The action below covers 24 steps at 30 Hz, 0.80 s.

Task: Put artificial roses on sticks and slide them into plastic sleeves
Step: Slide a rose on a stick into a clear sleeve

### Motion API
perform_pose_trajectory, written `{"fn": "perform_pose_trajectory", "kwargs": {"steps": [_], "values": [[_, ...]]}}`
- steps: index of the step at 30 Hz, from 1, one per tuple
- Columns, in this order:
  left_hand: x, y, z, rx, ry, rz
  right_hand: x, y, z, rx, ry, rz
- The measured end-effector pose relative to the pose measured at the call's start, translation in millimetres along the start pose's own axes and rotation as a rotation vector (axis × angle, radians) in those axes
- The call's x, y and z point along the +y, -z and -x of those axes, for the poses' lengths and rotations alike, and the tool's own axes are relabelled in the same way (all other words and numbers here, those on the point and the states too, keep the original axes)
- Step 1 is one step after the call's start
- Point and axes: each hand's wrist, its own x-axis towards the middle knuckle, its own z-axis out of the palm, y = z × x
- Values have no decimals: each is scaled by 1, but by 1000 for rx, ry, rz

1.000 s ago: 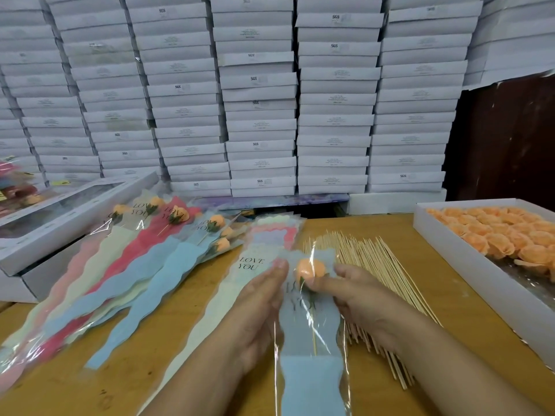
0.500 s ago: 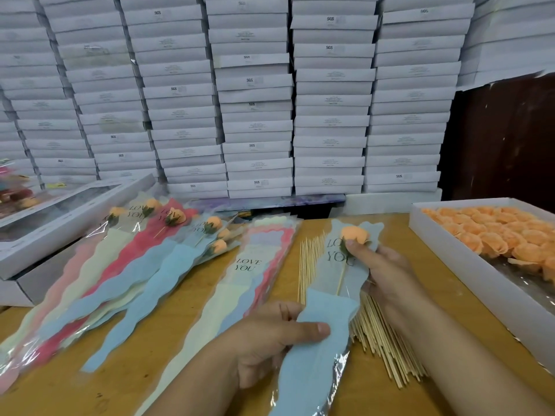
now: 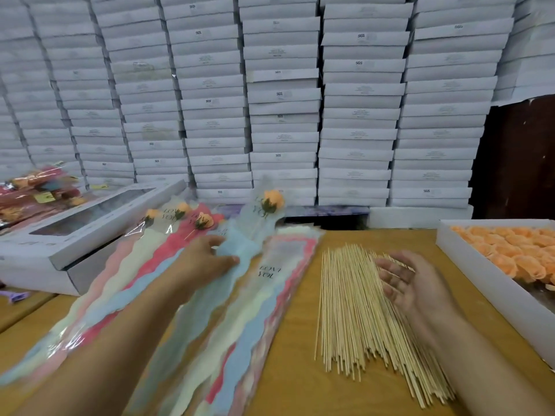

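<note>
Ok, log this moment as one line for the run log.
left hand: holds sleeved rose, over finished pile | right hand: open, empty, over sticks | roses box: stocked

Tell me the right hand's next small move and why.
Probably lower the right hand onto the pile of sticks and pinch one. It hovers open and empty just above them, while the left hand holds the blue sleeve with its rose by the finished ones, so a new rose seems due.
</note>
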Motion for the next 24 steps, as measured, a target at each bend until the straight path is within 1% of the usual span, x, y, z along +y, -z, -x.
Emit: {"fn": "perform_pose_trajectory", "kwargs": {"steps": [1, 3, 7, 9, 11, 14, 15, 19, 20, 22, 24], "values": [[-13, 9, -9, 69, -5, -82, 0, 0, 0, -1, 0, -1], [-41, 26, -26, 151, 26, -203, 1, 0, 0, -1, 3, 0], [-91, 45, -37, 196, 139, -455, 2, 1, -2, 7, 10, 9], [-106, 44, -33, 261, 156, -537, 3, 1, -3, 14, 12, 11], [-115, 37, -26, 336, 125, -622, 3, 1, -3, 15, 19, 20], [-119, 27, -20, 350, 60, -790, 3, 0, -3, 18, 35, 34], [-118, 24, -19, 347, 65, -821, 3, 0, -2, 18, 40, 39], [-94, 12, -18, 343, 166, -803, 1, 0, 0, 20, 58, 59], [-84, 8, -17, 347, 149, -784, 1, 0, 0, 19, 60, 62], [-60, -7, -14, 344, 26, -680, 1, 0, 0, 16, 63, 71], [-35, -29, -5, 266, -124, -493, 0, 0, 1, 15, 68, 86]]}}
